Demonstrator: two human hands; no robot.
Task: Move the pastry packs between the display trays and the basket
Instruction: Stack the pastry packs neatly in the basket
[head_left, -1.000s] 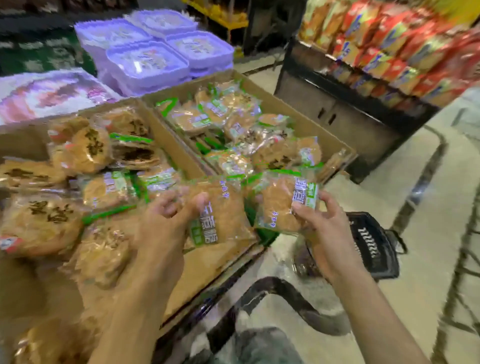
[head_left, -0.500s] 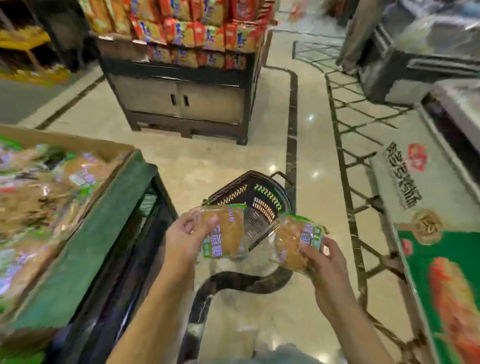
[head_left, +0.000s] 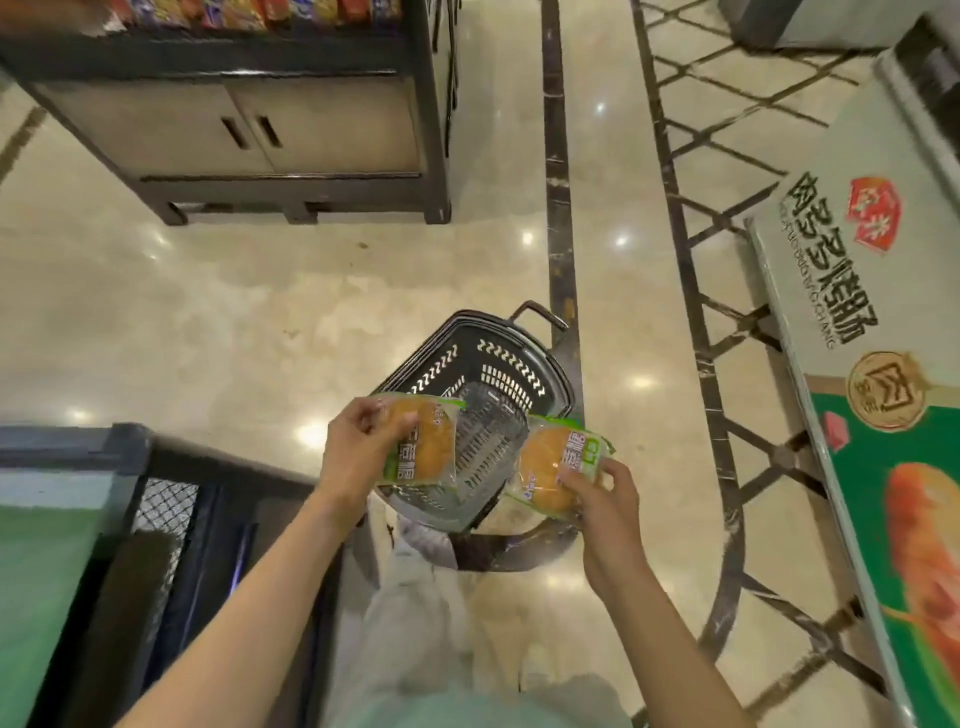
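Two pastry packs pinched, one per hand, over the basket.

Left hand (head_left: 358, 457) curled round left pack (head_left: 423, 441), thumb and fingers clamped on its left edge; round golden pastry under clear wrap with green label. Right hand (head_left: 605, 493) gripping right pack (head_left: 556, 470) from below right, fingertips pressed on its label. Packs apart, with open basket floor showing between them. Black plastic basket (head_left: 498, 358) on pale glossy floor (head_left: 208, 312), handle folded at far rim. Dark display stand (head_left: 156, 519) at lower left, cabinet shelf (head_left: 249, 130) beyond, printed carton (head_left: 857, 338) at right.
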